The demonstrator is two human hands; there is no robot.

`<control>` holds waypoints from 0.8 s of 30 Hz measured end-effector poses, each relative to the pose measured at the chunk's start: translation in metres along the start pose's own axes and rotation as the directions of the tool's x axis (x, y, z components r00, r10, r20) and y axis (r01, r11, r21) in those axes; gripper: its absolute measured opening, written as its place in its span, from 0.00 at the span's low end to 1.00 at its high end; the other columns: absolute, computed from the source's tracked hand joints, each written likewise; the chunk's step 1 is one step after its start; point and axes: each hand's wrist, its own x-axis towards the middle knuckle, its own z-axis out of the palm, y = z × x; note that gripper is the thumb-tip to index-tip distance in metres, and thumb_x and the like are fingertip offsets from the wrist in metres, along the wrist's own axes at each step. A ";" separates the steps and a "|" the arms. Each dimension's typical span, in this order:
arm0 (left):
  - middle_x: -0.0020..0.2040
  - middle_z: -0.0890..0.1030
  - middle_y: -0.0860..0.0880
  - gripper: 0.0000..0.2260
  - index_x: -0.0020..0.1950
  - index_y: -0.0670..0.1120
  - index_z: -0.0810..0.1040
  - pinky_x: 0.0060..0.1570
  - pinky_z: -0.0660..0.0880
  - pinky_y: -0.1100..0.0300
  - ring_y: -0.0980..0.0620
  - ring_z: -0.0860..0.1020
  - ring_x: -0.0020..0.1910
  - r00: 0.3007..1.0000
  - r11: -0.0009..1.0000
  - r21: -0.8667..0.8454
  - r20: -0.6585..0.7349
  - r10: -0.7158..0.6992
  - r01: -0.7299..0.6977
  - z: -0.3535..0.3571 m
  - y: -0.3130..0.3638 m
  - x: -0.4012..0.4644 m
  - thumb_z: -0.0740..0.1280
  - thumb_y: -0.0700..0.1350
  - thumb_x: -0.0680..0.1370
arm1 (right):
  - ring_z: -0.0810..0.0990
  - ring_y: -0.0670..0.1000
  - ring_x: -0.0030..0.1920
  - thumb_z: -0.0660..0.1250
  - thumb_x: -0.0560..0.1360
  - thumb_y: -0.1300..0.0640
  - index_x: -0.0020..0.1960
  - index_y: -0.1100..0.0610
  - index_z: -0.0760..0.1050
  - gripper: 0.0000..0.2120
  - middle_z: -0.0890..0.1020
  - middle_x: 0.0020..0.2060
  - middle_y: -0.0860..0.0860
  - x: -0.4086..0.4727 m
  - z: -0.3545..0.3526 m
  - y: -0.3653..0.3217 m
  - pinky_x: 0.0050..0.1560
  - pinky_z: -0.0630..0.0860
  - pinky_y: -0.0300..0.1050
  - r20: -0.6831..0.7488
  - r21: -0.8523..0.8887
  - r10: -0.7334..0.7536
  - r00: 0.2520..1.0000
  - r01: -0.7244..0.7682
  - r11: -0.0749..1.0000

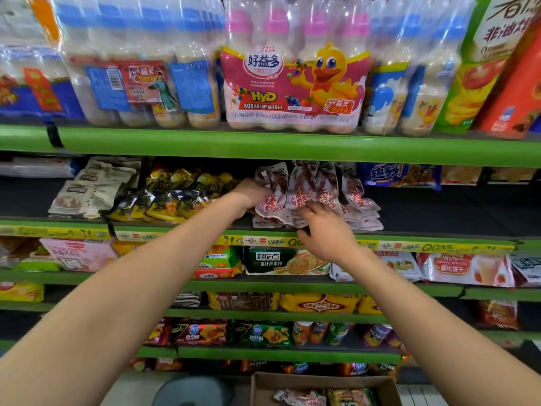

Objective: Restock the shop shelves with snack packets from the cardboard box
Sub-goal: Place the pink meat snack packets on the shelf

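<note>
We're mid-stocking: our left hand [253, 194] and right hand [325, 230] grip the white-and-red snack packets [310, 194] standing on the green-edged shelf [175, 234]; next, probably back to the brown cardboard box [322, 382] below.

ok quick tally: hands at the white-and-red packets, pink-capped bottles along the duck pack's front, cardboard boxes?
Hands at the white-and-red snack packets: 2 (left hand, right hand)
Pink-capped bottles along the front of the duck pack: 4
Cardboard box: 1
Total: 7
</note>
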 end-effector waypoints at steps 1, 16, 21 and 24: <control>0.70 0.75 0.42 0.20 0.70 0.38 0.74 0.55 0.69 0.62 0.46 0.76 0.66 1.000 0.999 -0.036 -0.002 -0.019 0.019 0.001 -0.003 0.001 0.68 0.45 0.79 | 0.68 0.59 0.70 0.65 0.75 0.50 0.72 0.54 0.68 0.26 0.73 0.69 0.56 -0.001 0.001 0.001 0.70 0.66 0.57 -0.007 -0.001 -0.002 1.000 0.002 1.000; 0.62 0.80 0.41 0.14 0.64 0.39 0.77 0.48 0.72 0.58 0.46 0.76 0.52 0.987 0.989 -0.146 -0.161 -0.022 -0.002 0.001 -0.002 -0.006 0.64 0.42 0.80 | 0.71 0.58 0.66 0.64 0.75 0.55 0.68 0.56 0.72 0.21 0.74 0.66 0.55 -0.008 -0.006 -0.004 0.67 0.71 0.55 -0.079 0.086 0.001 0.997 0.005 0.996; 0.48 0.82 0.47 0.06 0.53 0.44 0.81 0.40 0.71 0.62 0.51 0.78 0.44 0.937 0.960 -0.140 -0.289 0.196 -0.244 -0.006 0.010 -0.055 0.65 0.39 0.78 | 0.71 0.55 0.67 0.65 0.76 0.56 0.69 0.56 0.72 0.21 0.74 0.66 0.53 -0.026 -0.004 0.002 0.67 0.70 0.53 -0.149 0.191 -0.025 0.989 0.054 0.980; 0.36 0.79 0.54 0.06 0.47 0.49 0.79 0.25 0.67 0.67 0.59 0.74 0.28 0.967 0.945 -0.210 -0.098 0.236 -0.252 0.011 0.009 -0.100 0.65 0.40 0.80 | 0.71 0.54 0.64 0.66 0.76 0.57 0.65 0.57 0.75 0.17 0.76 0.61 0.51 -0.042 -0.002 0.010 0.65 0.70 0.51 -0.217 0.266 -0.028 0.976 0.087 0.960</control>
